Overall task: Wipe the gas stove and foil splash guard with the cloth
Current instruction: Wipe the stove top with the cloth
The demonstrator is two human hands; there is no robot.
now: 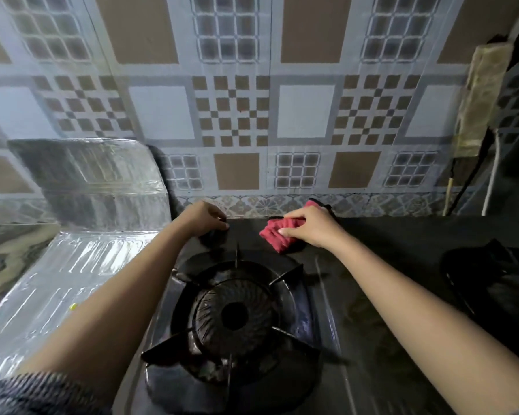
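The right hand (309,227) grips a red cloth (277,239) on the gas stove (387,253) top. The left hand (206,218) curls at the rear corner beside the foil splash guard (102,181); I cannot tell whether it grips anything.

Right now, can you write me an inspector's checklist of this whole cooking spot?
Surface: black gas stove, glossy top; burner with its pan support on, no flame seen.
Job's things: red cloth bunched on the stove's back part; foil splash guard stands left of the stove and folds down over the counter.
Clutter: yellow speck on the foil; dark bulky thing at right, cannot tell what.
Grips: right hand grips the cloth; left hand rests curled at the stove's back left corner, hold unclear.
Cables: white cable and dark cable hang at the right.
Surroundings: patterned tiled wall behind.
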